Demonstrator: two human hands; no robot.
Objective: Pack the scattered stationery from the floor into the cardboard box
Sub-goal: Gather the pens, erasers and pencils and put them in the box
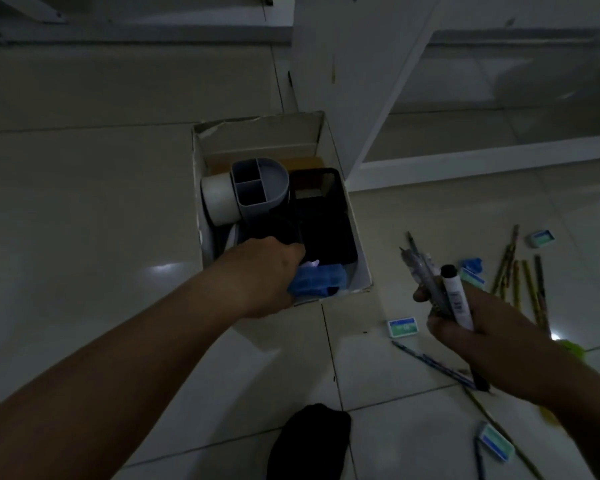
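Note:
The open cardboard box stands on the tiled floor in the middle of the head view. Inside lie a grey divided pen holder, a white tape roll and a black tray. My left hand reaches into the box's near end, gripping a blue plastic case. To the right of the box, my right hand is raised above the floor, closed around a bundle of pens and a white marker with a black cap.
Loose items lie on the floor at right: several yellow pencils, erasers in green-and-white sleeves, a blue sharpener, a dark pencil. A white cabinet stands behind the box. A black sock is at the bottom.

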